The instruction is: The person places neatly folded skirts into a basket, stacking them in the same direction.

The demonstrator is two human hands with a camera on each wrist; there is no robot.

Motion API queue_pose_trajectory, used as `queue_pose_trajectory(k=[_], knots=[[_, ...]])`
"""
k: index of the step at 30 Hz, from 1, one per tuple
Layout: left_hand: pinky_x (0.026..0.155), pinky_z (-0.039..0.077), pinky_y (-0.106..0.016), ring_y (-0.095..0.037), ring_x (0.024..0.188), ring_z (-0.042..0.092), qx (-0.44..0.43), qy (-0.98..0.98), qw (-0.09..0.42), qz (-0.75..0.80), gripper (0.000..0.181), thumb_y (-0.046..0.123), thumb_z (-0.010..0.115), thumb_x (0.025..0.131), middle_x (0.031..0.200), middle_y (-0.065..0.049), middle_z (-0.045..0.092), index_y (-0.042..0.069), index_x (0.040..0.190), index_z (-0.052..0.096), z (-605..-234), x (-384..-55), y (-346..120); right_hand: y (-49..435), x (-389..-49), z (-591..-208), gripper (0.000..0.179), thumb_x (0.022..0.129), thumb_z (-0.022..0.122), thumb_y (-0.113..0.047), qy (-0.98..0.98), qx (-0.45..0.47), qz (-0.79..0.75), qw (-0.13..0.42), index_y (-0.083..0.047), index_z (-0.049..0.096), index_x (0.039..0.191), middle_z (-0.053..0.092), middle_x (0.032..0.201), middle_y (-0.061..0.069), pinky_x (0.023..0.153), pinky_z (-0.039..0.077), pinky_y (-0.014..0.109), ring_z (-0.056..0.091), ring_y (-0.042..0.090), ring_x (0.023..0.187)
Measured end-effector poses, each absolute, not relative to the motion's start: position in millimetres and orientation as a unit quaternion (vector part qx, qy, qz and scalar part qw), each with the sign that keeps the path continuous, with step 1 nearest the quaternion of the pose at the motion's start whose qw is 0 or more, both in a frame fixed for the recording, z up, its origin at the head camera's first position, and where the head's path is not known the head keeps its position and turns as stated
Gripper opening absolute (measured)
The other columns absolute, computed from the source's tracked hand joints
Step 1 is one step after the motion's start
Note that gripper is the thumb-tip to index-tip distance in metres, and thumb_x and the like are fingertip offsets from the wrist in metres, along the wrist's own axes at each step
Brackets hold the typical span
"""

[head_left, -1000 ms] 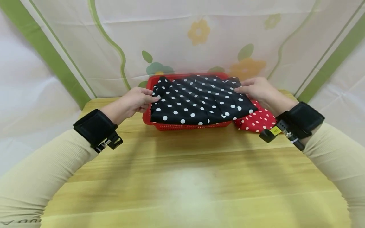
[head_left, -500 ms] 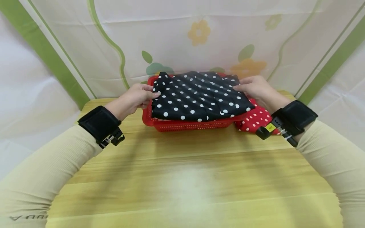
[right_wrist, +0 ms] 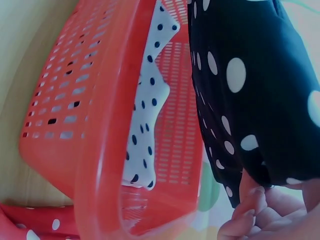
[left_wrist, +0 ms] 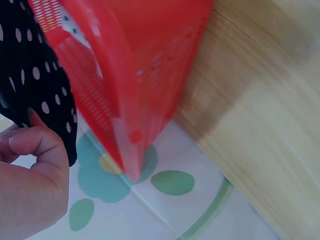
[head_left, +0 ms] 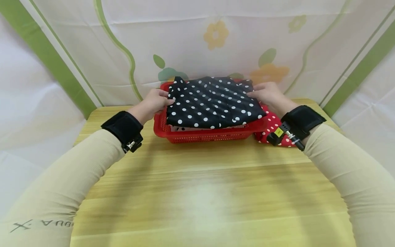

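Observation:
A folded black cloth with white dots (head_left: 213,103) hangs over the red plastic basket (head_left: 210,137). My left hand (head_left: 152,104) pinches its left edge between thumb and fingers. At the opposite side my right hand (head_left: 271,95) grips the right edge. Inside the basket lies a white cloth with black dots (right_wrist: 146,117), mostly hidden from the head view by the black one. In the right wrist view, the black cloth is above the basket, raised off the white cloth. The left wrist view shows its lower corner hanging past my left thumb.
A red cloth with white dots (head_left: 271,127) lies on the wooden table (head_left: 197,185) against the basket's right side, partly behind my right wrist. A white curtain with printed flowers (head_left: 185,37) stands directly behind the basket.
Both hands have come closer together, carrying the black cloth slightly back over the basket. The basket's front rim and a strip of the white cloth now show below it.

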State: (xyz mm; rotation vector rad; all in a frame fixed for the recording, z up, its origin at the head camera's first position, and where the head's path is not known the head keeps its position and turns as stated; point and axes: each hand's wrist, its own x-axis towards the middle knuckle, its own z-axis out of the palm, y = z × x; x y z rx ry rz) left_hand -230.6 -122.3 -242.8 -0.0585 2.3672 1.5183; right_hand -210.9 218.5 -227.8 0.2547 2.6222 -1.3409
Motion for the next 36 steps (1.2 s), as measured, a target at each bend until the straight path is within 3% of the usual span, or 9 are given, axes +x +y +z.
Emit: queue_pose_trajectory(k=[2,6,9,19,26,32,36], knots=[[0.069,0.039,-0.026,-0.018,0.079,0.047,-0.017,0.839,0.155,0.521,0.049,0.010,0.054,0.100,0.121,-0.016,0.053,-0.003,0.145,0.040,-245.3,-231.5,-119.2,218.5,-212.8,-230.7,0.059,0.100,0.054,-0.023,0.882,0.088,-0.454,0.091,0.003,0.033,0.148,0.042,0.143,0.024,0.101,0.043,0.038,0.046,0.033,0.119],[0.091,0.046,-0.032,-0.026,0.100,0.050,0.000,0.859,0.131,0.495,0.048,0.005,0.054,0.099,0.131,-0.019,0.051,-0.005,0.143,0.040,-248.8,-232.4,-114.1,216.7,-214.9,-236.8,0.058,0.100,0.053,-0.019,0.883,0.083,-0.454,0.085,0.006,0.032,0.148,0.040,0.145,0.025,0.103,0.042,0.041,0.044,0.035,0.123],[0.102,0.042,-0.038,-0.029,0.114,0.049,0.016,0.882,0.108,0.458,0.047,0.003,0.056,0.097,0.136,-0.021,0.050,-0.007,0.142,0.042,-252.1,-233.8,-112.1,212.1,-218.5,-241.4,0.055,0.099,0.053,-0.013,0.885,0.079,-0.452,0.077,0.007,0.034,0.146,0.039,0.146,0.026,0.104,0.041,0.042,0.043,0.035,0.123],[0.100,0.044,-0.043,-0.032,0.115,0.056,0.074,0.957,0.049,0.277,0.044,0.008,0.061,0.095,0.132,-0.020,0.057,-0.005,0.136,0.051,-269.4,-232.6,-106.7,199.7,-228.0,-258.4,0.049,0.096,0.055,-0.002,0.901,0.072,-0.422,0.065,0.012,0.041,0.141,0.041,0.144,0.028,0.106,0.037,0.044,0.041,0.039,0.128],[0.087,0.050,-0.044,-0.033,0.103,0.061,0.093,0.974,0.010,0.208,0.036,0.004,0.053,0.092,0.119,-0.020,0.064,-0.003,0.126,0.059,-270.9,-226.8,-104.3,201.9,-223.9,-265.9,0.042,0.094,0.051,0.005,0.928,0.034,-0.367,0.054,0.015,0.046,0.134,0.048,0.134,0.033,0.099,0.044,0.049,0.049,0.042,0.113],[0.082,0.048,-0.043,-0.033,0.099,0.056,0.112,0.959,0.009,0.261,0.035,0.009,0.049,0.098,0.115,-0.021,0.061,-0.004,0.130,0.055,-252.5,-215.0,-120.7,221.4,-204.9,-252.2,0.046,0.098,0.051,-0.009,0.926,-0.012,-0.376,-0.006,0.010,0.044,0.139,0.048,0.136,0.030,0.097,0.043,0.051,0.049,0.042,0.115],[0.097,0.044,-0.049,-0.037,0.113,0.048,0.131,0.944,0.026,0.301,0.038,0.013,0.051,0.100,0.123,-0.024,0.053,-0.006,0.133,0.051,-246.7,-197.6,-138.5,245.2,-187.5,-244.3,0.053,0.101,0.050,-0.020,0.933,-0.026,-0.357,-0.028,0.005,0.038,0.145,0.043,0.143,0.028,0.100,0.040,0.058,0.044,0.046,0.124]])
